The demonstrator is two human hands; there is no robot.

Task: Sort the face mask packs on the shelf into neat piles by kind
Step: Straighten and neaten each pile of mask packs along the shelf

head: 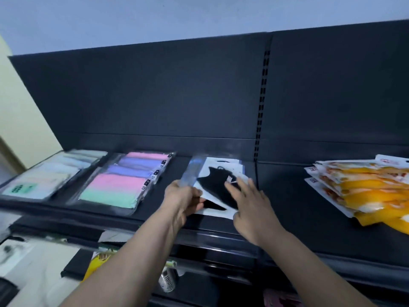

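A clear pack with a black mask [218, 182] lies on top of a small pile of the same kind in the middle of the dark shelf [287, 196]. My left hand [183, 199] grips this pack's left edge, thumb on top. My right hand [249, 200] rests flat on its right side, fingers spread. To the left lies a pile of pastel pink, purple and green mask packs [124, 180]. At the far left is a pile of pale packs [44, 176]. An orange-and-white pile of packs [363, 187] is fanned out at the right.
The shelf's dark back panel [155, 96] rises behind the piles, with a slotted upright [261, 107] right of the centre. Lower shelves below hold yellow and white goods [97, 264]. A bare stretch of shelf separates the black pile from the orange one.
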